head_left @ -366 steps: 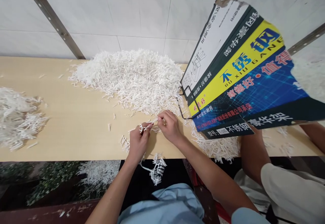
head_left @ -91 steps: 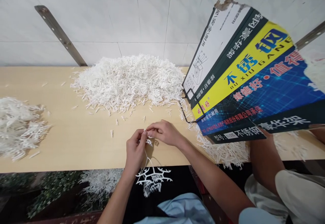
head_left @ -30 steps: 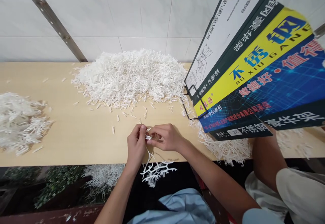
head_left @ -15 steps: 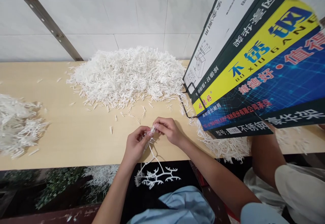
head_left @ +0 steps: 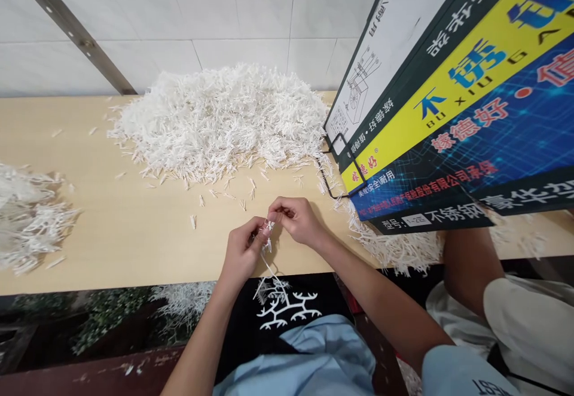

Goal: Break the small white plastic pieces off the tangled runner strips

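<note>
My left hand [head_left: 243,251] is closed over the near part of the table, pinching the top of a white plastic branch [head_left: 287,307] between thumb and fingers. The branch's thin stem hangs down past the table edge, and its forked twigs spread in front of the dark cloth on my lap. My right hand [head_left: 296,221] is closed too, its thumb and forefinger pinched at a small white plastic sprig [head_left: 269,226] by the left fingertips. The fingers partly hide that sprig. Beyond both hands lies a large heap of small white plastic sprigs [head_left: 219,124].
A second white heap [head_left: 33,219] lies at the left. On the right a large printed cardboard box [head_left: 448,115] stands over a black wire frame [head_left: 334,174] and more white pieces [head_left: 399,246]. Another person's arm [head_left: 473,264] shows beyond it. Green foliage [head_left: 103,318] is below the table.
My right fingertips have drawn slightly up and left at the branch's top. The hanging twigs have swung a little, and the whole view has shifted slightly.
</note>
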The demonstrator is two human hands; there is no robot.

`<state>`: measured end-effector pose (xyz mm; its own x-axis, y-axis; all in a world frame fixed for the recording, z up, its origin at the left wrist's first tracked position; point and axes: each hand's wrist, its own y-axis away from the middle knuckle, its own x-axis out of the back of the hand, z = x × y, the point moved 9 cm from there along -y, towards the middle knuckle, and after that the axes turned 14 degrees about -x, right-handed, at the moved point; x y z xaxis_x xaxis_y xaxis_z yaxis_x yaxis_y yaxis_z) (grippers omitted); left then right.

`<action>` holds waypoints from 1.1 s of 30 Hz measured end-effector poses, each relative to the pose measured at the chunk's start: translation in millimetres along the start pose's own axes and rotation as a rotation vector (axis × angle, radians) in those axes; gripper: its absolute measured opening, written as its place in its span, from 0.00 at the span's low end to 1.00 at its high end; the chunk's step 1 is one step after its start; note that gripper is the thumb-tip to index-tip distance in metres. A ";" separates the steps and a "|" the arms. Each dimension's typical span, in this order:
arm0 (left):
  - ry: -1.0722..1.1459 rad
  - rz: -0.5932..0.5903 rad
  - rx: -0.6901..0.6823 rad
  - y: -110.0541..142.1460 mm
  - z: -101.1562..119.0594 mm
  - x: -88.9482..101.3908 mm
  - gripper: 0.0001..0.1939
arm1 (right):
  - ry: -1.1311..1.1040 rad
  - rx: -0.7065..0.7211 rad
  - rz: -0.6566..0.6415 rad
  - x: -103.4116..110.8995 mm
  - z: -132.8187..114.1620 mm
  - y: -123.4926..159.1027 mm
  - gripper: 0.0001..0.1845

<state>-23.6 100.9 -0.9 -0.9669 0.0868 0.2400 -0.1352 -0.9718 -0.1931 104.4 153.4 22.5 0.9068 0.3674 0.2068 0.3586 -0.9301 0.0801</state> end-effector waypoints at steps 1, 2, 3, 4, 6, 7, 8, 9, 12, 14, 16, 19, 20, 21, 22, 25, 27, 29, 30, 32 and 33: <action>-0.016 -0.013 -0.005 -0.7 1.5 -1.3 0.13 | 0.003 0.008 0.049 2.8 1.1 1.0 0.11; -0.029 -0.018 -0.011 -1.6 3.0 -2.1 0.13 | 0.010 0.014 0.088 4.7 1.9 2.3 0.11; -0.038 -0.018 -0.017 -2.4 4.3 -2.4 0.13 | 0.019 0.018 0.116 5.9 2.6 3.5 0.12; -0.040 -0.018 -0.021 -3.0 5.1 -2.7 0.12 | 0.026 0.019 0.132 6.5 3.6 4.4 0.12; -0.032 -0.019 -0.021 -3.1 4.5 -2.8 0.12 | 0.017 0.007 0.146 8.4 6.9 3.8 0.14; -0.022 -0.016 -0.016 -2.5 3.2 -2.2 0.12 | -0.015 -0.006 0.156 11.1 9.4 2.4 0.15; -0.006 -0.007 -0.010 -1.5 1.6 -1.0 0.12 | -0.076 -0.024 0.177 15.7 12.4 0.7 0.16; 0.018 0.011 -0.006 -0.4 -0.2 0.9 0.12 | -0.157 -0.045 0.201 20.9 15.7 -1.2 0.17; 0.092 0.097 0.006 2.8 -4.7 8.6 0.14 | -0.338 -0.077 0.168 24.3 16.8 -5.2 0.17; 0.103 0.137 0.016 3.6 -6.3 11.5 0.15 | -0.231 -0.036 0.032 9.8 5.0 -3.8 0.14; 0.071 0.145 0.025 3.1 -6.0 11.5 0.15 | -0.048 0.022 -0.039 -3.2 -4.8 1.8 0.11; 0.002 0.097 0.019 1.7 -2.8 7.1 0.15 | 0.054 0.041 0.040 -2.0 -2.7 5.0 0.09; -0.018 0.063 0.012 1.5 -1.3 4.5 0.14 | 0.025 0.031 0.090 3.5 1.5 3.8 0.10; -0.035 0.028 0.003 1.7 0.0 1.8 0.14 | -0.030 0.016 0.160 11.9 6.9 2.1 0.11; -0.047 -0.001 -0.006 2.2 1.2 -0.2 0.14 | -0.100 -0.002 0.240 21.7 12.6 0.6 0.12; -0.043 0.025 -0.011 3.7 1.1 2.6 0.14 | -0.227 -0.030 0.402 41.0 20.1 -1.9 0.10; -0.003 0.114 0.008 4.4 -2.3 9.0 0.14 | -0.144 0.004 0.328 33.9 8.8 -4.7 0.08; 0.048 0.181 0.024 4.3 -6.3 12.4 0.14 | -0.021 0.054 0.163 16.8 -5.9 -5.0 0.16; 0.072 0.200 0.026 4.0 -7.8 12.9 0.14 | 0.033 0.067 0.072 7.3 -10.7 -3.8 0.16; 0.100 0.229 0.024 3.6 -9.9 14.0 0.14 | 0.128 0.074 -0.059 -6.9 -13.6 -0.2 0.11; 0.099 0.238 0.023 3.6 -10.5 14.7 0.15 | 0.164 0.073 -0.084 -10.3 -12.7 1.2 0.10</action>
<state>-40.5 101.0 -8.0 -0.9876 -0.1247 0.0957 0.1024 -0.9722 -0.2104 92.7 148.5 32.8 0.8268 0.4330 0.3590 0.4521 -0.8913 0.0339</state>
